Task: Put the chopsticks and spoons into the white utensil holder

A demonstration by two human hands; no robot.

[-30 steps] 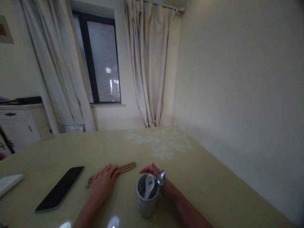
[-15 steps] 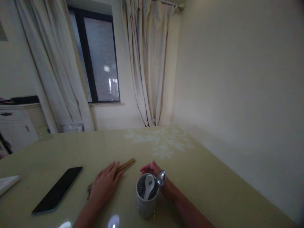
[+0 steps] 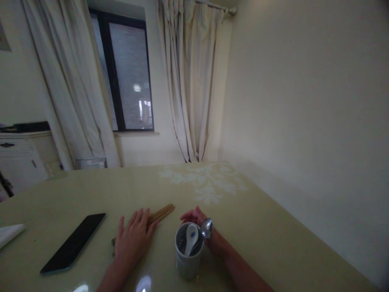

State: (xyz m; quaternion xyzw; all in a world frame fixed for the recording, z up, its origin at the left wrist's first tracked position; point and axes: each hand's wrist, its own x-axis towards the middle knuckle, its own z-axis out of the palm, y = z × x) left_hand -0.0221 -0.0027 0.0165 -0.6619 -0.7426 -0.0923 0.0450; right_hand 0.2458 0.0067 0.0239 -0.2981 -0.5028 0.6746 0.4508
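My left hand point(image 3: 133, 239) lies flat, palm down, over a bundle of thin brown chopsticks point(image 3: 162, 212). Its fingers are spread; the chopstick tips stick out to the upper right, and their other ends show by the heel of the hand. A pale grey cup point(image 3: 188, 265) stands upright to the right. In it are a white ceramic spoon point(image 3: 191, 239) with a blue mark and a metal spoon point(image 3: 206, 228) leaning over the right rim. Behind the cup my right hand point(image 3: 199, 217) rests with loosely bent fingers apart. The cup and spoon partly hide it, so contact with the cup is unclear.
A black phone or tablet point(image 3: 74, 242) lies on the glossy yellow-green table point(image 3: 267, 243), left of my left hand. At the far left edge is a white object point(image 3: 10, 234). The wall point(image 3: 310, 121) borders the table's right side; a curtained window point(image 3: 130, 77) is beyond.
My left hand's fingers have spread wider, with one lifted out to the left. The chopsticks have fanned out a little at their tips. My right hand and the cup look nearly unchanged.
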